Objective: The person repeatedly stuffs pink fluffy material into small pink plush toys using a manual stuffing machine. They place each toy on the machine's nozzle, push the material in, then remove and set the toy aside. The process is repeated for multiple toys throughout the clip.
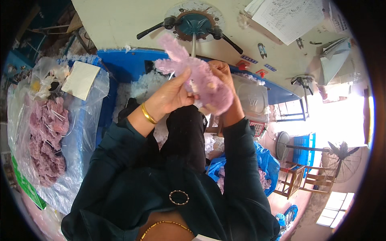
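Both my hands hold a fluffy pinkish-purple plush toy (209,90) above my lap. Its two long ear-like parts point up and away from me. My left hand (173,94) grips its left side, thumb on top, and a small pale gap shows in the fur by those fingers. Curled around its upper right side is my right hand (221,74); part of that hand is behind the toy. Just beyond the plush, a thin metal tube (194,45) comes out of a round green machine fitting (195,24) with black handles.
On the left, a clear plastic bag (86,120) holds several purple plush skins (48,136). White stuffing (144,88) fills a blue trough (110,66). Papers (287,18) and small snips (262,51) lie on the machine panel. At right are a blue bag (267,160), wooden chairs (291,178) and a fan (341,160).
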